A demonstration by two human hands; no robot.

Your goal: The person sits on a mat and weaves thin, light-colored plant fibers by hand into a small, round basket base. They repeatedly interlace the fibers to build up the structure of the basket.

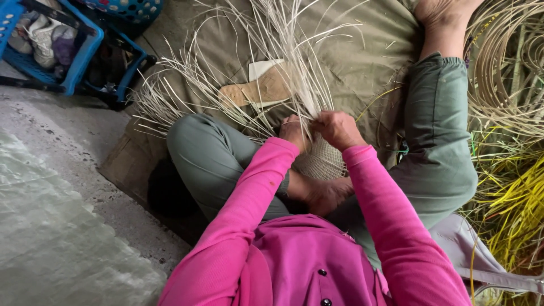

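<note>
Both hands are closed on the pale strips (266,62) directly above the woven base (323,161), left hand (294,131) and right hand (338,129) equally near, strips fanned lengthwise away from it.

Both arms in pink sleeves reach forward, wrists close; left hand (294,131) and right hand (338,129) fisted, each grip closed, knuckles up

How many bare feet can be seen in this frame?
2: one foot at the top right, at the end of the outstretched leg; the other foot tucked under the woven basket piece, below the left hand and right hand.
</note>
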